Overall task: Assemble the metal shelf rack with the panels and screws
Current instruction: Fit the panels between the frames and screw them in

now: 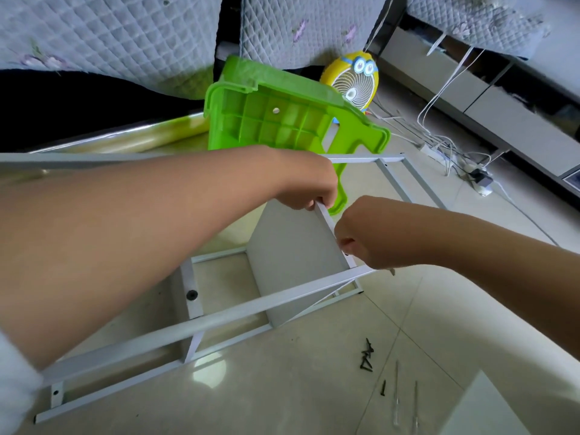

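A white metal rack frame (219, 318) lies on its side on the tiled floor. A white panel (292, 246) stands upright inside it, between the rails. My left hand (307, 186) grips the panel's top corner. My right hand (364, 237) pinches something small at the panel's right edge, by a hole near the rail; what it holds is hidden by the fingers. A small pile of black screws (367, 356) lies on the floor at the lower right, with one loose screw (383, 387) below it.
An overturned green plastic stool (282, 117) stands just behind the rack. A yellow cartoon fan (354, 80) and a tangle of white cables (439, 142) with a power strip lie at the back right. Two thin metal rods (406, 400) rest near the screws. Quilted covers hang behind.
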### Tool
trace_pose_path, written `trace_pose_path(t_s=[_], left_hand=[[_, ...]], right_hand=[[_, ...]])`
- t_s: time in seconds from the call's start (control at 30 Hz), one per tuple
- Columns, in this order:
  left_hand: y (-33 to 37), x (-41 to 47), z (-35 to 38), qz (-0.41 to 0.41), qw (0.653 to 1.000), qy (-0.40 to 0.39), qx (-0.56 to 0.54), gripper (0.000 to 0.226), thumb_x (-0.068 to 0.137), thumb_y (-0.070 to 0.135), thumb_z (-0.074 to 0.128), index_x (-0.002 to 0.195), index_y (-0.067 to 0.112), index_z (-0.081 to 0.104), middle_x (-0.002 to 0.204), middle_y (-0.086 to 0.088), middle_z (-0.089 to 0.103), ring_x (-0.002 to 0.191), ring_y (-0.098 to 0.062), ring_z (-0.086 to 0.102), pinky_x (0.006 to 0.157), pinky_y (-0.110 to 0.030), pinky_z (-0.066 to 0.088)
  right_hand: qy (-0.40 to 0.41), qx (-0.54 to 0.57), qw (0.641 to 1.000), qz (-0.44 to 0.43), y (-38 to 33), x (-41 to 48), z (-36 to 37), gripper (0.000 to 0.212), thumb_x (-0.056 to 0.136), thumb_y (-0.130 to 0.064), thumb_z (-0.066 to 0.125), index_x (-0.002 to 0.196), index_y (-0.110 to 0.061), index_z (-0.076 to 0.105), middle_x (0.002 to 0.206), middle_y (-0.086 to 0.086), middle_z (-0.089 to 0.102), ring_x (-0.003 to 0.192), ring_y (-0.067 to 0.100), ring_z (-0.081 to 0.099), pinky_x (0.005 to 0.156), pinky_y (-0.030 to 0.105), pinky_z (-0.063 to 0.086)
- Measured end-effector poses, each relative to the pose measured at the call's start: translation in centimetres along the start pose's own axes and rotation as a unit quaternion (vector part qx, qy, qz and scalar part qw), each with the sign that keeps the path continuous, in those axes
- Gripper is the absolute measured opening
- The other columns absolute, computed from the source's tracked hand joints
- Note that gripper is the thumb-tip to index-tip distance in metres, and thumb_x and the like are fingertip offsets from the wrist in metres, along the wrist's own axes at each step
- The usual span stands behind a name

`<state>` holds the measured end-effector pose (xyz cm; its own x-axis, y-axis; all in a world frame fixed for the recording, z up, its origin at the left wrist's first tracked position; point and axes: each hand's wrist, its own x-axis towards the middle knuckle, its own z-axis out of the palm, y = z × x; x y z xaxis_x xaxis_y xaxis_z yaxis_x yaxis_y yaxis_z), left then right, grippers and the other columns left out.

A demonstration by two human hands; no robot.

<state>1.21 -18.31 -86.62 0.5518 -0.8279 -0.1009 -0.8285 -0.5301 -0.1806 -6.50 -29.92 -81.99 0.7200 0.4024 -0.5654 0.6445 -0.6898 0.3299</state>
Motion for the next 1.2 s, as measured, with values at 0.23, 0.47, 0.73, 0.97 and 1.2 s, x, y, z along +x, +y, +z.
trace_pose_path(t_s=[0.23, 0.47, 0.73, 0.97, 1.2], left_hand=[[0.0, -0.1, -0.1, -0.009, 1.0, -0.012, 0.017, 0.02, 0.086, 0.004, 0.046, 0.08, 0.024, 0.042, 0.082, -0.005, 0.042, 0.077, -0.022, 0.033, 0.054, -0.026, 0.021], [0.3, 0.0, 0.1, 0.002, 0.997, -0.034, 0.064, 0.017, 0.087, 0.003, 0.041, 0.078, 0.018, 0.041, 0.105, -0.011, 0.057, 0.101, -0.029, 0.051, 0.065, -0.028, 0.028], [0.0, 0.0, 0.3, -0.004, 0.999, -0.029, 0.041, 0.02, 0.085, 0.001, 0.042, 0.075, 0.018, 0.04, 0.1, -0.009, 0.057, 0.092, -0.026, 0.049, 0.066, -0.027, 0.029], [-0.3, 0.2, 0.3, 0.001, 1.0, -0.012, 0.024, 0.03, 0.083, 0.002, 0.044, 0.063, 0.019, 0.031, 0.094, -0.014, 0.056, 0.081, -0.023, 0.042, 0.065, -0.027, 0.028], [-0.3, 0.4, 0.5, -0.001, 0.999, -0.008, 0.042, 0.035, 0.085, 0.003, 0.042, 0.06, 0.02, 0.025, 0.092, -0.011, 0.053, 0.08, -0.021, 0.037, 0.063, -0.026, 0.025]], right_hand=[[0.019, 0.047, 0.998, 0.04, -0.4, 0.3, -0.2, 0.021, 0.09, -0.009, 0.044, 0.093, 0.0, 0.063, 0.081, 0.016, 0.057, 0.077, 0.026, 0.05, 0.051, 0.026, 0.029], [0.105, 0.13, 0.986, 0.023, 0.0, -1.2, 1.8, 0.025, 0.094, -0.019, 0.044, 0.106, -0.014, 0.066, 0.097, 0.002, 0.063, 0.091, 0.018, 0.056, 0.082, 0.025, 0.042], [0.148, 0.162, 0.976, -0.019, 0.8, -1.9, 2.6, 0.031, 0.096, -0.015, 0.039, 0.118, -0.018, 0.061, 0.108, 0.001, 0.059, 0.1, 0.016, 0.054, 0.082, 0.019, 0.036], [0.088, -0.015, 0.995, -0.032, 0.5, -2.0, 2.3, 0.019, 0.093, -0.008, 0.04, 0.106, -0.017, 0.05, 0.069, -0.008, 0.023, 0.063, 0.011, 0.032, 0.055, 0.02, 0.028], [0.055, -0.103, 0.991, -0.07, -0.9, -1.8, 0.5, 0.021, 0.082, 0.004, 0.041, 0.092, -0.013, 0.048, 0.069, -0.001, 0.022, 0.083, 0.022, 0.044, 0.059, 0.03, 0.037]])
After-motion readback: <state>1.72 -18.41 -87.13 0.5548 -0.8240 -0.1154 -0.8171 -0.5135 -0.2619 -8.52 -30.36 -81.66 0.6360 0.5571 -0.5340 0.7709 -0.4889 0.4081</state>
